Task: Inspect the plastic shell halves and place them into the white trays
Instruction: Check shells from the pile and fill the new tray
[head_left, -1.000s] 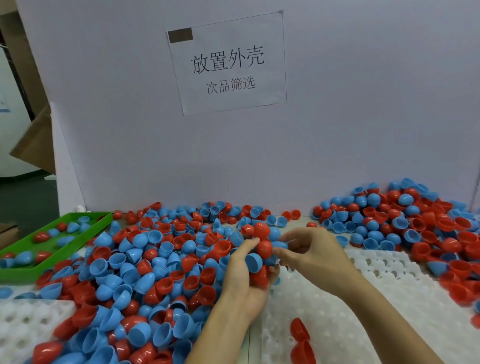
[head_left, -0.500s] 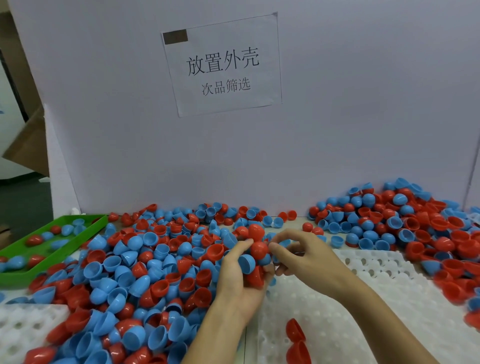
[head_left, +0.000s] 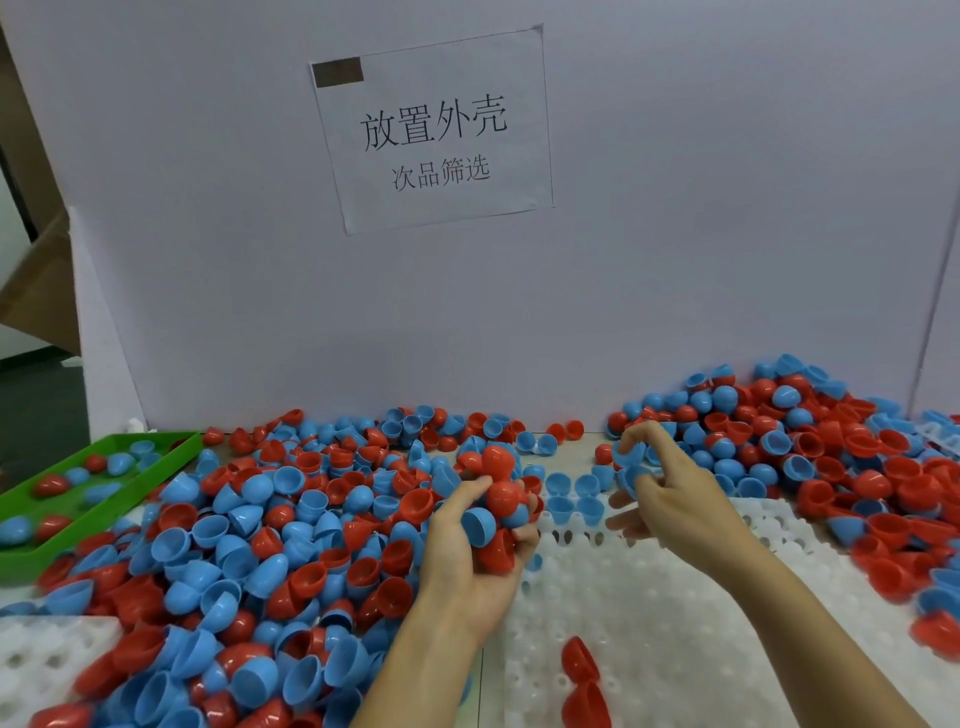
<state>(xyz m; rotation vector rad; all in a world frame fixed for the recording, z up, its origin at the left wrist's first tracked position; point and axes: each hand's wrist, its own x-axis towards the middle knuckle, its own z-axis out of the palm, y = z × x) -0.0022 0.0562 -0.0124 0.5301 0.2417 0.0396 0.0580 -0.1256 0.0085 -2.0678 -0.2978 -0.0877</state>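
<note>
Your left hand cups a stock of shells; your right grip pinches one blue shell above the tray for seating.

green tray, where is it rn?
Head view, far left: the green tray lies beside the big pile of shell halves, holding a few red and blue ones.

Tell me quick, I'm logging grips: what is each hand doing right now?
Left hand: closed around a handful of red and blue shell halves.
Right hand: fingers pinching a blue shell half.
</note>
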